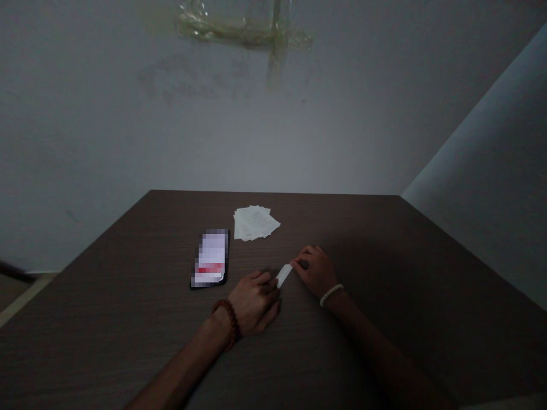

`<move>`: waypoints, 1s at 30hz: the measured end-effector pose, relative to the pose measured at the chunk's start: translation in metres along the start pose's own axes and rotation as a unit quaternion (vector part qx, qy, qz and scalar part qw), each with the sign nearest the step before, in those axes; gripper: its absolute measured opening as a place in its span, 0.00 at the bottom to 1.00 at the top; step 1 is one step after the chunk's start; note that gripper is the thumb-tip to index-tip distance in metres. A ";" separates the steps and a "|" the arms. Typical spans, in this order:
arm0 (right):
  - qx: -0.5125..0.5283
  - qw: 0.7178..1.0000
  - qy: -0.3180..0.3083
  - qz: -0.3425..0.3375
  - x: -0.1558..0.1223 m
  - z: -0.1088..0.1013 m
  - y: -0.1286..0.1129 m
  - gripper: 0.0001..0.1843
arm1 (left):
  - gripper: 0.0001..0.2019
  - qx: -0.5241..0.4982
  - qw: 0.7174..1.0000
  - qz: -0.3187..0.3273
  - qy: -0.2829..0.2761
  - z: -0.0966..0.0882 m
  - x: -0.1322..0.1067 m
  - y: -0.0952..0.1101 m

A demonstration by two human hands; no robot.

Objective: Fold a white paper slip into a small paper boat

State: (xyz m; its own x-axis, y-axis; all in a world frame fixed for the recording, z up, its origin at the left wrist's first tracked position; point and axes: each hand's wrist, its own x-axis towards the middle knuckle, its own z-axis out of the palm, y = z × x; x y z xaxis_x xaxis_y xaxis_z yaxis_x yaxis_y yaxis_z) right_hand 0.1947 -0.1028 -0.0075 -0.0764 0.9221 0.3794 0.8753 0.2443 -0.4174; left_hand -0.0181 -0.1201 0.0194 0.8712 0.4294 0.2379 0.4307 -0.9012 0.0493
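Observation:
A narrow white paper strip (284, 275), perhaps a folded slip, lies slantwise between my two hands low over the table. My right hand (316, 271) pinches its far end between thumb and forefinger, the other fingers curled. At the near end, the curled fingers of my left hand (255, 303) press on the strip and partly cover it. A loose pile of white paper slips (254, 223) with faint print lies beyond my left hand.
To the left of my hands a smartphone (211, 259) lies face up with its lit screen blurred. The dark brown wooden table (128, 256) reaches back to a grey wall (273, 136) with yellowed tape on it.

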 end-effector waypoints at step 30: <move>0.080 0.987 -0.042 -0.135 -0.007 -0.006 -0.005 0.05 | 0.08 -0.091 0.971 -0.159 0.154 0.028 0.001 -0.029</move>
State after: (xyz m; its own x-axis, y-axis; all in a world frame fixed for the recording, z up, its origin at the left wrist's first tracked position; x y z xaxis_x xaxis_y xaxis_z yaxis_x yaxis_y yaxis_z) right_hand 0.1935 -0.1122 -0.0032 -0.3416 0.8369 0.4277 0.7319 0.5223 -0.4376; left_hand -0.0235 -0.0920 -0.0087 0.5774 0.6749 0.4595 0.5937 -0.7334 0.3311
